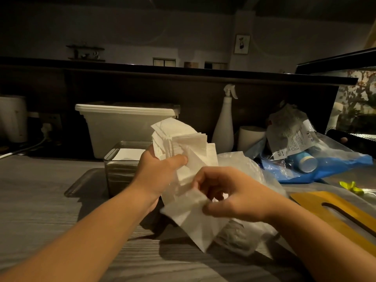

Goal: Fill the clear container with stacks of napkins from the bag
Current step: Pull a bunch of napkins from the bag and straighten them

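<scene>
At the centre of the frame the person's left hand (160, 171) holds up a fanned, uneven stack of napkins (179, 139). The thumb is clamped across the front of the stack, and the other fingers are hidden behind the paper. Just below and to the right, the right hand (234, 194) has its fingers curled, with thumb and fingertips pinching the upper edge of a loose napkin (193, 218) that hangs down crumpled towards the table (40, 200). The two hands are near each other but not touching. The clear container (120, 169) stands left of centre, just behind the left hand, on a shallow tray (79, 186). A flat white sheet shows inside it. The bag (244, 165), thin and translucent, lies crumpled behind and under the right hand. A white lidded tub (122, 123) stands behind the container, and right of it are a white spray bottle (223, 127) and a paper roll (251, 137). A blue plastic bag (335, 165) stuffed with packets sprawls across the right of the frame. A yellow board (335, 212) with a slot handle lies at the lower right edge.
</scene>
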A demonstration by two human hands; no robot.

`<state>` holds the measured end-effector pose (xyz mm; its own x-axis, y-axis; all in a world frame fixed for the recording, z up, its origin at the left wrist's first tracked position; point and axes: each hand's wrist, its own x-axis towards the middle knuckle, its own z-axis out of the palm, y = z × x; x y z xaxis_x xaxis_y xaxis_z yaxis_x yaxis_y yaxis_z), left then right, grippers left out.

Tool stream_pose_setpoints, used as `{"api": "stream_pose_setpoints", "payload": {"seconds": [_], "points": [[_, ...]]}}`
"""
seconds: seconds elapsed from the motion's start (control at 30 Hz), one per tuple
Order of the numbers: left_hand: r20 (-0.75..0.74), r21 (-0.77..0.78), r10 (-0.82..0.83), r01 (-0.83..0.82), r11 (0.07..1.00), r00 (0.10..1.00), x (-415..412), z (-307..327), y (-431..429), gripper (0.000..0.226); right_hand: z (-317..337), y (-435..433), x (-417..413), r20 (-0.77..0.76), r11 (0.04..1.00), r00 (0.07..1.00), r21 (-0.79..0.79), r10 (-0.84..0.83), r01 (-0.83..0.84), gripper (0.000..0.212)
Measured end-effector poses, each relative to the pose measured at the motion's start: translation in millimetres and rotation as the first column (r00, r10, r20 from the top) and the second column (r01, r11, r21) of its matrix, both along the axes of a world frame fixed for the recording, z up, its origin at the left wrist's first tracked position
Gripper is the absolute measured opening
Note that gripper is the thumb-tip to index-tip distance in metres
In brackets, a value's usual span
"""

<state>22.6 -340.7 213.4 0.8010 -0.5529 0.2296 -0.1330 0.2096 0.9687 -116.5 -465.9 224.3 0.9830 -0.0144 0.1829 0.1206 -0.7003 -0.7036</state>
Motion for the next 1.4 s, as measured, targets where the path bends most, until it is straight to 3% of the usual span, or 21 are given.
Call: {"api": "stream_pose_setpoints", "payload": {"seconds": [0.1, 0.23, 0.37, 0.5, 0.7, 0.83, 0.93, 1.03, 1.13, 1.2, 1.3, 1.4], "points": [[0.011, -0.012, -0.016, 0.016, 1.0, 1.0, -2, -1, 1, 0.028, 1, -6, 1, 0.126, 0.958, 0.988, 0.281, -0.092, 0.053, 0.011], [0.014, -0.021, -0.043, 0.044, 0.999, 0.999, -4, 2, 1, 0.022, 7, -4, -1, 0.285, 0.868, 0.92, 0.486, -0.269, 0.103, 0.01], [0.02, 0.003, -0.072, 0.072, 0.997, 0.997, -5, -1, -1, 0.019, 6, -3, 2, 0.286, 0.79, 0.842, 0.566, -0.457, 0.237, 0.007], [-0.038, -0.017, -0.19, 0.189, 0.982, 0.981, -15, 1, 0, 0.015, -1, -2, 8, 0.262, 0.769, 0.785, 0.517, -0.561, 0.376, 0.006], [-0.05, -0.022, -0.206, 0.205, 0.978, 0.977, -18, 2, 1, 0.023, -8, -3, 10, 0.302, 0.798, 0.757, 0.397, -0.579, 0.453, 0.008], [0.015, -0.009, -0.283, 0.283, 0.959, 0.959, -20, 3, 2, 0.029, -9, 0, 10, 0.357, 0.81, 0.735, 0.365, -0.576, 0.458, 0.008], [0.077, 0.025, -0.208, 0.207, 0.978, 0.975, -18, -2, -1, 0.03, -10, -1, 11, 0.379, 0.809, 0.718, 0.342, -0.584, 0.478, 0.009], [0.124, 0.077, -0.127, 0.118, 0.99, 0.984, -16, -6, -1, 0.035, -14, -2, 12, 0.441, 0.806, 0.691, 0.153, -0.573, 0.572, 0.019], [0.211, 0.144, -0.154, 0.125, 0.982, 0.965, -12, -6, -2, 0.04, -11, -4, 9, 0.6, 0.789, 0.667, -0.094, -0.442, 0.607, 0.037], [0.253, 0.168, -0.191, 0.152, 0.974, 0.948, -13, -6, -3, 0.037, -9, -5, 7, 0.629, 0.791, 0.693, -0.194, -0.353, 0.58, 0.043], [0.286, 0.181, -0.234, 0.187, 0.966, 0.929, -14, -8, -5, 0.04, -9, -6, 6, 0.593, 0.758, 0.746, -0.325, -0.302, 0.565, 0.044], [0.267, 0.203, -0.233, 0.182, 0.962, 0.935, -16, -8, -5, 0.04, -12, -7, 7, 0.604, 0.746, 0.741, -0.34, -0.294, 0.573, 0.033]]}}
